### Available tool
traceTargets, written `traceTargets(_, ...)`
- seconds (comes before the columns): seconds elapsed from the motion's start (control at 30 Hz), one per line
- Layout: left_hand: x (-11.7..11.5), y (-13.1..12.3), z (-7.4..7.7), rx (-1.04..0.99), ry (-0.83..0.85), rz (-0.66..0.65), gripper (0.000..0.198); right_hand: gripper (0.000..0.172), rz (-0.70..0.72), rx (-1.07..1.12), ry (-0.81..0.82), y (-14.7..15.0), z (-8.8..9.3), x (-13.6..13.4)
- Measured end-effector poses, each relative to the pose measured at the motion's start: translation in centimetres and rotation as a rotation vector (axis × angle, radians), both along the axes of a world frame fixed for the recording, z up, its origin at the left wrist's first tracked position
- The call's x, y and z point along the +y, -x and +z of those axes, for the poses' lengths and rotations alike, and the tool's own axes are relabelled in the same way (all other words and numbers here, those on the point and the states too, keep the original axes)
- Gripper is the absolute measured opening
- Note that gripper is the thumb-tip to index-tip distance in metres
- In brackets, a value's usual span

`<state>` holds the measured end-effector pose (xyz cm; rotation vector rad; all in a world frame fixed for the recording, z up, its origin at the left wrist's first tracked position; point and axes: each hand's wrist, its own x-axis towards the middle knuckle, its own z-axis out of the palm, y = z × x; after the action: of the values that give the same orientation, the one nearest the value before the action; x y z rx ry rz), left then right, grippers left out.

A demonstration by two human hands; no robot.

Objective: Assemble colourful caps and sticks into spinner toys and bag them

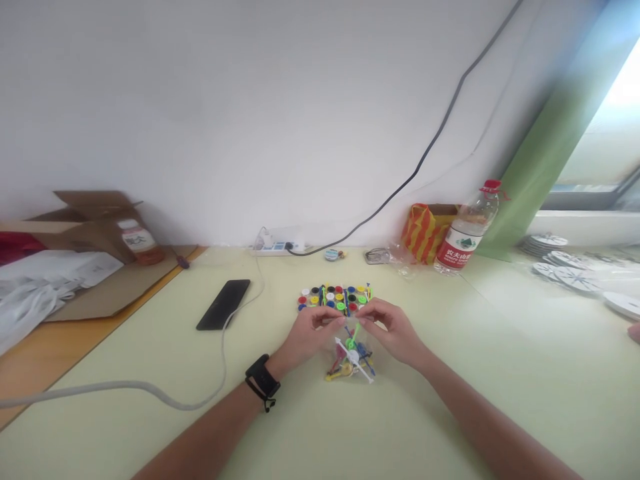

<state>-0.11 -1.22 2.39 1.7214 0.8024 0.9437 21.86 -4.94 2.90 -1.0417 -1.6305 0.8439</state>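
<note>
Both hands, left hand (306,333) and right hand (393,331), pinch the top of a clear bag (351,357) of coloured sticks and discs resting on the bench (450,400) between them, just before a tray (334,298) filled with coloured caps.
</note>
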Motion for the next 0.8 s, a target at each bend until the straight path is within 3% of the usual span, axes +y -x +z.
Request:
traceTargets(0.23, -0.4, 0.0, 0.3, 0.023, -0.06, -0.029, 0.02, 0.023, 0.091, -0.171, 0.01, 0.1, 0.4, -0.3)
traceTargets(0.5, -0.7, -0.1, 0.8, 0.038, -0.069, -0.064, 0.021, 0.029, 0.201, -0.121, 0.089, -0.3, 0.6, -0.2)
traceTargets(0.8, -0.2, 0.1, 0.3, 0.034, 0.001, -0.042, 0.024, 0.033, 0.218, -0.256, 0.095, -1.4, 1.9, -0.4)
